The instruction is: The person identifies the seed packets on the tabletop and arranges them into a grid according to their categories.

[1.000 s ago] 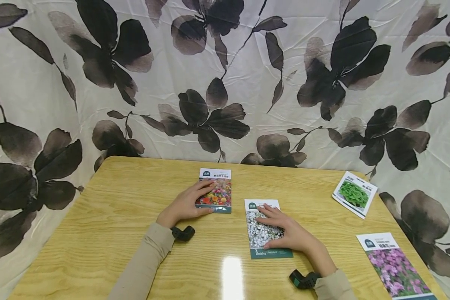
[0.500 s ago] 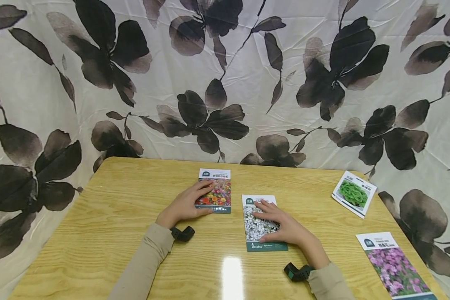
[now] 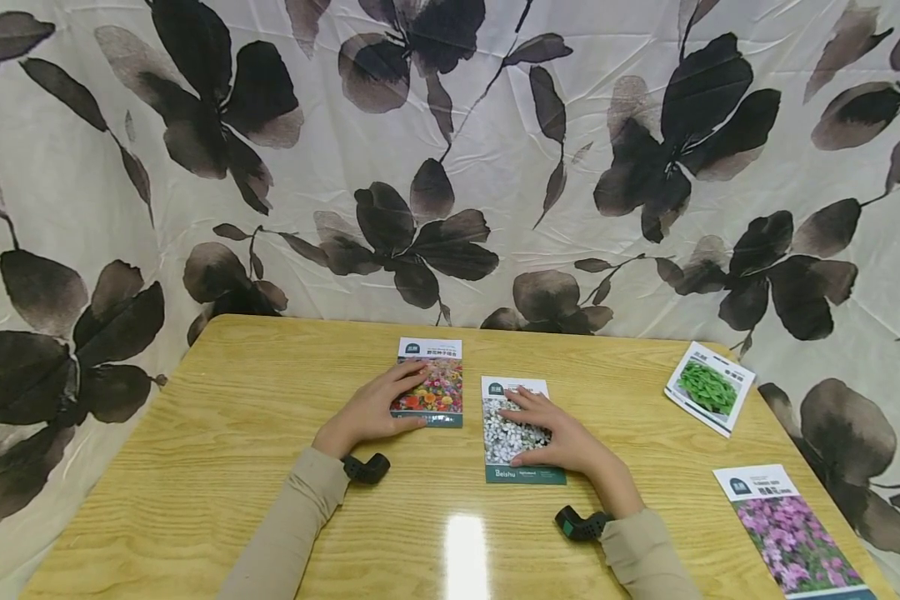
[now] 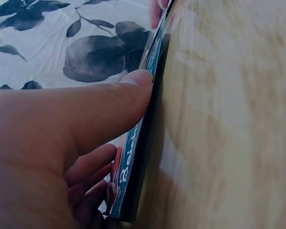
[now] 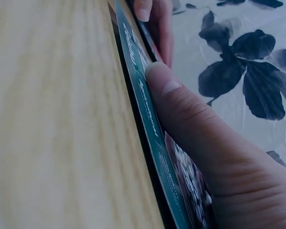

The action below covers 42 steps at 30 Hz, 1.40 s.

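Observation:
Two flat seed packets lie near the middle of the table. My left hand (image 3: 377, 406) rests on the one printed with mixed colourful flowers (image 3: 447, 388), fingers spread over its left side. In the left wrist view the thumb (image 4: 128, 93) touches that packet's lower edge. Closer to me and to the right, my right hand (image 3: 566, 437) rests on a packet with white flowers (image 3: 501, 435), fingers extended over its right part. The right wrist view shows the thumb (image 5: 174, 95) on its face beside the green bottom strip. A narrow gap separates the packets.
At the table's back right corner lies a small packet with green leaves (image 3: 708, 387). Nearer on the right edge is a pink-flower packet (image 3: 795, 533), cut off by the frame. A floral cloth (image 3: 450, 125) hangs behind the wooden table (image 3: 255, 392).
My right hand has slid the white-flower packet away from me and slightly left, closer to the mixed-flower packet. The left hand and its packet have stayed in place.

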Each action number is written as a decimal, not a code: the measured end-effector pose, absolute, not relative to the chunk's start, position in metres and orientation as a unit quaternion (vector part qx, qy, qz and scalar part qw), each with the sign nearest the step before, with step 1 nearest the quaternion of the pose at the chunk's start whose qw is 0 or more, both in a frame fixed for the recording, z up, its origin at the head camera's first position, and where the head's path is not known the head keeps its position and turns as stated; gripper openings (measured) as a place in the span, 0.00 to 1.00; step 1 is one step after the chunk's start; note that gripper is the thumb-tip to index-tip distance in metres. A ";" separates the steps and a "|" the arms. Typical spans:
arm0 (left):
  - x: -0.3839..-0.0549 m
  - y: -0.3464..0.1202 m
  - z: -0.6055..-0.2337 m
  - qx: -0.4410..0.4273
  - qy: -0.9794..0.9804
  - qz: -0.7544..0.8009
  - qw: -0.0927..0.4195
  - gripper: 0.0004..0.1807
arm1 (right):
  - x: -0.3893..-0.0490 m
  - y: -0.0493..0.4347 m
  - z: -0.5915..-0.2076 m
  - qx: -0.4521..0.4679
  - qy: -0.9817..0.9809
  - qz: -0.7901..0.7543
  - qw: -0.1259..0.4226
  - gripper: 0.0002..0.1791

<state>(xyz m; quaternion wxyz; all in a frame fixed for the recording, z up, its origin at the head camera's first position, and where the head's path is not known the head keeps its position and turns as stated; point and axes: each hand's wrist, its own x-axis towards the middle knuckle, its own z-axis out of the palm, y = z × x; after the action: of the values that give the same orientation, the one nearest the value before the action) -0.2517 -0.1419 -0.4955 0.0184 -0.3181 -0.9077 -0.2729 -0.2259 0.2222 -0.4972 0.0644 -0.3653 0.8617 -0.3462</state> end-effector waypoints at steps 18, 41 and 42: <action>-0.249 -0.142 -0.497 -0.316 -0.907 -0.278 0.020 0.45 | -0.255 0.211 -0.496 -0.349 0.873 -0.335 0.064 0.42; -0.247 -0.140 -0.495 -0.312 -0.908 -0.280 0.021 0.45 | -0.283 0.210 -0.493 -0.346 0.875 -0.330 0.076 0.42; -0.246 -0.140 -0.496 -0.312 -0.908 -0.279 0.021 0.45 | -0.283 0.210 -0.493 -0.345 0.875 -0.332 0.079 0.42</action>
<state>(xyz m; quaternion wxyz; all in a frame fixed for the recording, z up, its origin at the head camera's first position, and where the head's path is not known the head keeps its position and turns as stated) -0.2464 -0.1400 -0.4956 0.0212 -0.3123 -0.9079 -0.2789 -0.2833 0.2097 -0.4929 0.0787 -0.3448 0.8745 -0.3320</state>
